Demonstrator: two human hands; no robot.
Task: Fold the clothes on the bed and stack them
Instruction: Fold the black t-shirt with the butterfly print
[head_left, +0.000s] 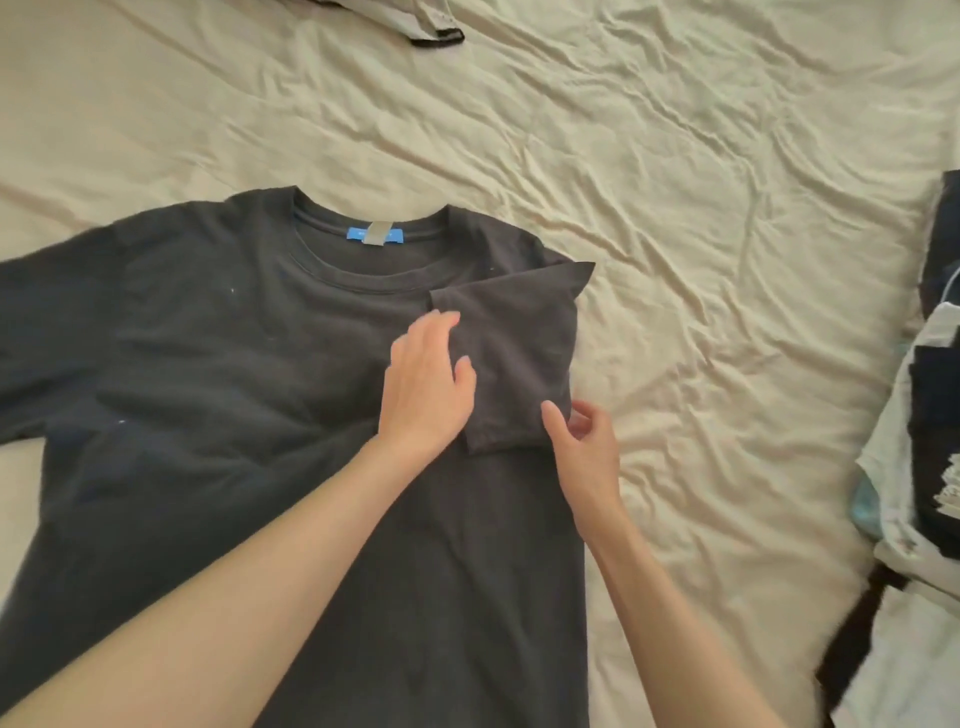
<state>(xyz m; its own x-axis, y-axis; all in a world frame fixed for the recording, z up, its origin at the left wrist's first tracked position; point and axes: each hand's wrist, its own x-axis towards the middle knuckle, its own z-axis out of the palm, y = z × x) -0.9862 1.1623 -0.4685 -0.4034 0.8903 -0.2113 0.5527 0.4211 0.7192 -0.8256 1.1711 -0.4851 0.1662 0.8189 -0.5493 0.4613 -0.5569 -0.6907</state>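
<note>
Dark T-shirt (218, 374) lies face up on the bed (701, 218), collar toward the far side, hem toward the person. Blue neck label (375, 235) shows inside the collar. Its right-side sleeve (519, 353) is folded in over the chest; the sleeve on the other side is spread out flat toward the left edge of the pic.

Left hand (428, 384): fingers straight, flat on the shirt, pressing at the inner edge of the folded sleeve, grip wide, holding nothing. Right hand (587, 447): at the lower corner of the folded sleeve, thumb and fingers loosely curled w/ the cloth edge between them, so a narrow pinch on the sleeve.

Pile of clothes (924, 467), dark and light, sits at the right edge of the bed, well apart from the shirt. Another light garment w/ dark trim (431, 26) lies at the top edge.
</note>
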